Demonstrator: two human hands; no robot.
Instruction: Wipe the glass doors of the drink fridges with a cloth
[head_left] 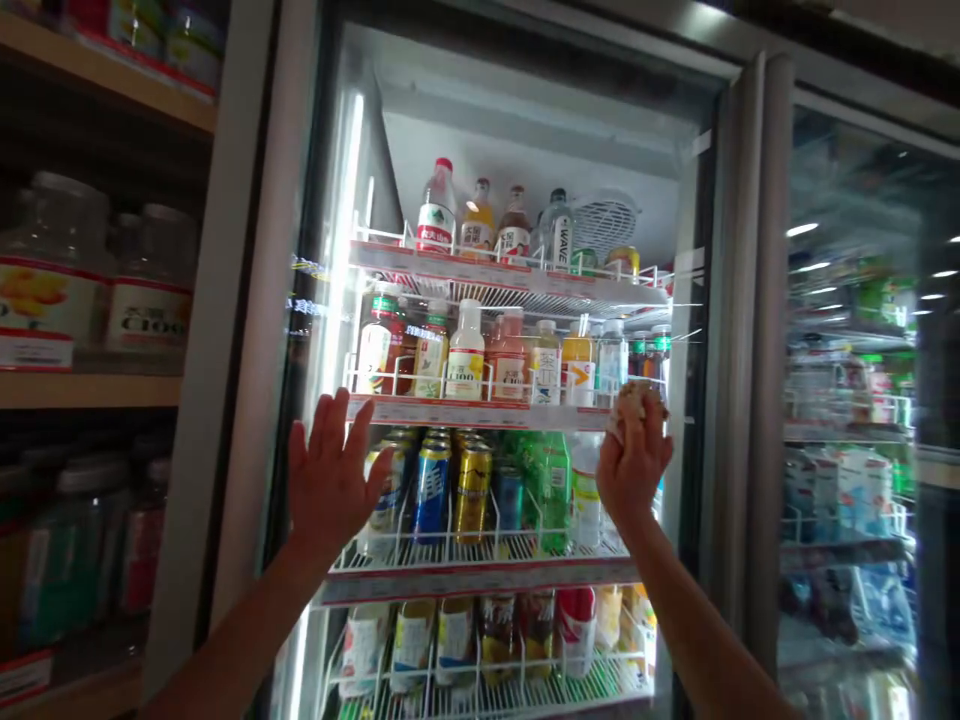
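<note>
Refrigerator (pixel 274 300) with glass door (pixel 740 300): upper shelves (pixel 480 412), chiefly bottles (pixel 465 362); third shelf (pixel 480 581), cans (pixel 432 490) left, bottles right. Left hand (pixel 330 485): fingers spread wide, contact unclear. Right hand (pixel 636 465): fingers closed on crumpled cloth (pixel 639 398), before door's right side.

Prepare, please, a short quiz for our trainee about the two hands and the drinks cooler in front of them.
1. Multiple choice: what does the right hand hold?
a) a spray bottle
b) a crumpled cloth
c) a drink can

2. True or false: the left hand is closed into a fist.

3. Fill in: on the top shelf of the cooler in front of the hands, the bottle farthest left has a ____ cap.

Key: 1 b; 2 false, the left hand is open with its fingers spread; 3 red.
</note>
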